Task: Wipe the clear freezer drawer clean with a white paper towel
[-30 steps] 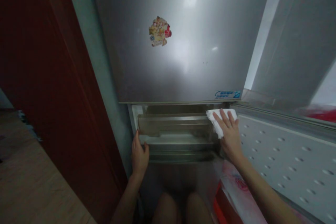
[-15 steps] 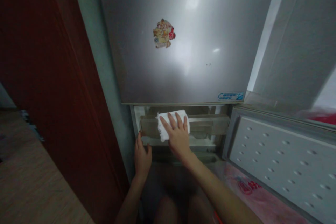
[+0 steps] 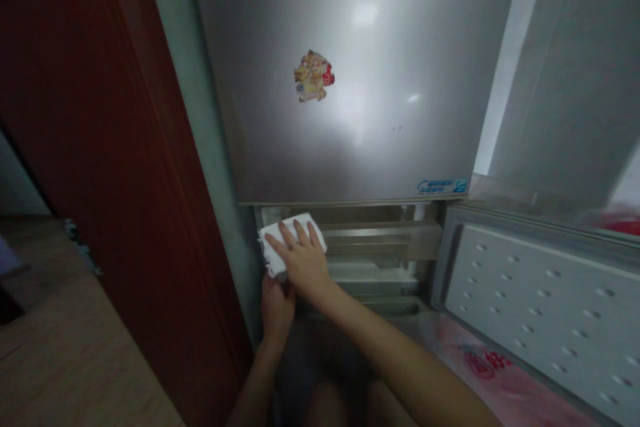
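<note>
A folded white cloth [image 3: 280,255] lies against the left end of the drawer front inside the open lower compartment of a silver fridge [image 3: 370,80]. My right hand [image 3: 306,263] presses on the cloth with its fingers spread over it. Just below the cloth, my left hand [image 3: 278,307] is at the left edge of the compartment; its fingertips are partly hidden by the cloth and my right hand. The clear drawer [image 3: 380,240] extends to the right of the cloth.
The lower fridge door [image 3: 540,300] stands open at the right, with a pink plastic bag [image 3: 505,380] beneath it. A dark red wooden door [image 3: 125,180] is at the left, beside a pale green wall strip [image 3: 185,80]. A sticker [image 3: 314,77] is on the upper fridge door.
My right hand and the white cloth have moved left along the drawer front, now right above my left hand. The view has shifted slightly.
</note>
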Demonstrator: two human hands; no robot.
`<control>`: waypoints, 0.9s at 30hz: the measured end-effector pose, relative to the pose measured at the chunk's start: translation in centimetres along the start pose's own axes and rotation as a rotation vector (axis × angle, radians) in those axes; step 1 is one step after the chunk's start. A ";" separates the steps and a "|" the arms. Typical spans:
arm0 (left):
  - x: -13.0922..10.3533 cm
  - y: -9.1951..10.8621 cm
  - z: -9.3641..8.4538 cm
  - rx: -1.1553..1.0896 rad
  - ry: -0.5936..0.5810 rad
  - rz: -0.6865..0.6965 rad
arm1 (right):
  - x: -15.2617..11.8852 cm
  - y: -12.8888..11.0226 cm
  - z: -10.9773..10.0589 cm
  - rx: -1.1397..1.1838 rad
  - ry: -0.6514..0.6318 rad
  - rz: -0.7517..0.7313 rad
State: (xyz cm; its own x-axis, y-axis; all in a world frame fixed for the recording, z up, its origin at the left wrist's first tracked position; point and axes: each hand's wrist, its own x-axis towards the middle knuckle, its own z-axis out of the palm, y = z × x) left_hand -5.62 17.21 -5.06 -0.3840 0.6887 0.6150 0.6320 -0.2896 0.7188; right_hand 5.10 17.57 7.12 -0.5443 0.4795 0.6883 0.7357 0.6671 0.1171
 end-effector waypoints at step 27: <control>0.0 -0.1 0.4 -0.026 0.023 0.026 | -11.3 13.1 -6.7 -0.238 0.081 0.385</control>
State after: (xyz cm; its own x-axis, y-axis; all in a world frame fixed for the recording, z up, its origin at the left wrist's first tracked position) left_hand -5.46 17.51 -5.29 -0.3836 0.6653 0.6405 0.6244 -0.3242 0.7106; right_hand 23.59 17.05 5.68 -0.1873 0.6143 0.7665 0.9554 0.2952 -0.0031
